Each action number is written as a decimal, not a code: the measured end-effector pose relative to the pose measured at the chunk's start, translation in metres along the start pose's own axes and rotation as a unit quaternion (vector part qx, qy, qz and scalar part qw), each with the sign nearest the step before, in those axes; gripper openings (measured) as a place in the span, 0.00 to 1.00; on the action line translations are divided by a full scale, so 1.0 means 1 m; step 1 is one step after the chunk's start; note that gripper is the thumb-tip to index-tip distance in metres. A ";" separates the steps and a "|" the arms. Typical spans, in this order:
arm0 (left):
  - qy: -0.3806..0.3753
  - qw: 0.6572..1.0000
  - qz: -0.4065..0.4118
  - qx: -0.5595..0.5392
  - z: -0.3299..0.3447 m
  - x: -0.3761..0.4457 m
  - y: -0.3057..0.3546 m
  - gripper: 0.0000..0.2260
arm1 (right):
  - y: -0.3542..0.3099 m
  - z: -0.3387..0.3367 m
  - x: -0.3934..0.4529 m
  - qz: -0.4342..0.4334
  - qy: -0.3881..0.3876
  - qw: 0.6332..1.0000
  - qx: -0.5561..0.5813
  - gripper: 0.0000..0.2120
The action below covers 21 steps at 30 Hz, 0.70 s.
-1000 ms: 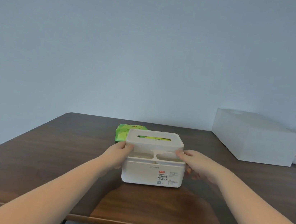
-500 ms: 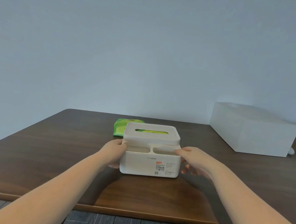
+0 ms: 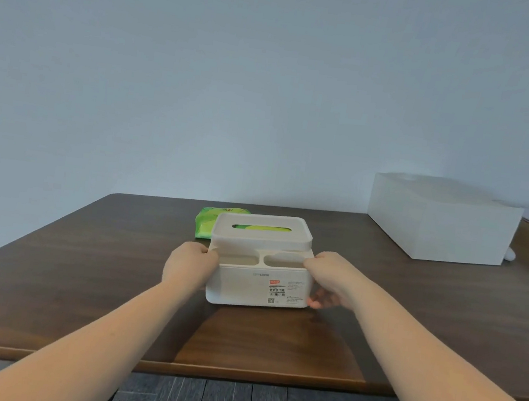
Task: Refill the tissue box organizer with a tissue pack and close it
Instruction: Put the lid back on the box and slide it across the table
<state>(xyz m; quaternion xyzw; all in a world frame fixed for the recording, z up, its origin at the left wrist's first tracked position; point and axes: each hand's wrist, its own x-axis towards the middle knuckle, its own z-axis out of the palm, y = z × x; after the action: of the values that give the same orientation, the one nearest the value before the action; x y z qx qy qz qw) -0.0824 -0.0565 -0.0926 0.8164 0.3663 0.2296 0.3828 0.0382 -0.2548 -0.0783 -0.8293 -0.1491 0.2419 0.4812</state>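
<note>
A white tissue box organizer [image 3: 245, 285] stands near the middle of the brown table [image 3: 80, 260], label facing me. Its lid [image 3: 261, 238] with an oval slot is on top, and green shows through the slot. Two small front compartments are uncovered. My left hand [image 3: 189, 266] grips the organizer's left side and my right hand [image 3: 330, 281] grips its right side, thumbs at the upper rim. A green tissue pack [image 3: 208, 223] lies flat right behind the organizer, partly hidden by it.
A large white box [image 3: 438, 223] sits at the table's back right corner, with a small white object beside it. A lighter wooden surface with papers adjoins on the far right. The pale wall is behind the table; dark carpet tiles lie below its front edge.
The view has shifted so the table and organizer sit a little differently in frame. Both hands have stayed on the organizer's sides, the right one now wrapped lower around it.
</note>
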 end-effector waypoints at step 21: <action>-0.058 0.958 0.001 -0.280 0.126 0.047 0.070 0.21 | 0.031 -0.088 0.088 0.072 0.114 0.977 0.162 0.14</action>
<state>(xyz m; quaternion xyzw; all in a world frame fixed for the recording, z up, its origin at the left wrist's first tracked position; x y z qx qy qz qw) 0.0593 -0.1079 -0.1084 0.6886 0.2643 0.2757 0.6164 0.1603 -0.2919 -0.0903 -0.7711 0.0084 0.2005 0.6042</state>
